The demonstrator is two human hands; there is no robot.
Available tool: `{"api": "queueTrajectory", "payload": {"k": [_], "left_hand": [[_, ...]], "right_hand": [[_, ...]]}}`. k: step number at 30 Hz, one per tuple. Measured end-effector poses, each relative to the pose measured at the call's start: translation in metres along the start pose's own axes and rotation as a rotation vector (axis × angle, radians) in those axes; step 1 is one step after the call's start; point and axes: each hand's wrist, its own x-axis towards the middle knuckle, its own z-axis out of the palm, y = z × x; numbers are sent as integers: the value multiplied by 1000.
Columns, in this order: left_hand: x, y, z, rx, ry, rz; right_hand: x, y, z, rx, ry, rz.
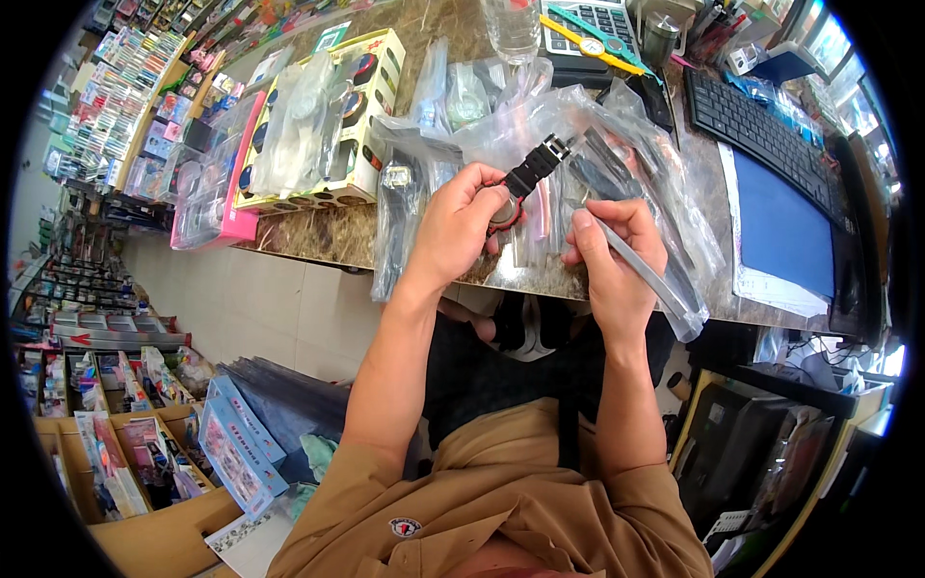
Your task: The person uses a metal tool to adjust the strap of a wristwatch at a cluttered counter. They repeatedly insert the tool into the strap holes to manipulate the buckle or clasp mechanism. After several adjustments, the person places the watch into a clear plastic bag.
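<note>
Marble-look counter (318, 236) runs across the top, crowded w/ stock. On it, biggest first: black keyboard (761, 125) at right next to a blue pad (780, 226); yellow display box (332, 125) of watches at left, w/ a pink box (217, 193) just beside it; a heap of clear plastic bags (501, 135) in the middle, prob. loose straps and watches inside; calculator (602, 24) at the far edge.

Both hands are raised just above the counter edge, in front of the bag heap, close to the eyes, likely so the small parts can be seen.

Left hand (453, 226): fingers curled tight around a watch (511, 197) w/ a red-rimmed case, thumb on top; black strap sticks up and away twd the bags. Firm hold, looks meant to steady the case.

Right hand (617, 260): fingers closed around a clear plastic sleeve (655, 279) that trails down-right; thumb up, pointing at the watch. Can't tell if it also pinches a small tool.
</note>
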Motion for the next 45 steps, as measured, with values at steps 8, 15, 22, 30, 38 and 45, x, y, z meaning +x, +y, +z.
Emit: {"api": "queueTrajectory", "payload": {"k": [8,15,22,30,38,45], "left_hand": [[-1,3,4,43,26,-7],[-2,4,5,42,44,-15],[-5,-2,11,178,152,83],[-10,-12,11,319,172,238],[-14,-6,9,356,137,258],[-11,-8,10,286,115,233]], "right_hand": [[1,0,-1,-107,-49,-3],[-1,5,6,-113,-99,-88],[-3,9,13,-132,-62,-153],[-12,5,4,133,102,-162],[7,5,19,-390,-99,-236],[15,6,24,-547,-130,-274]]}}
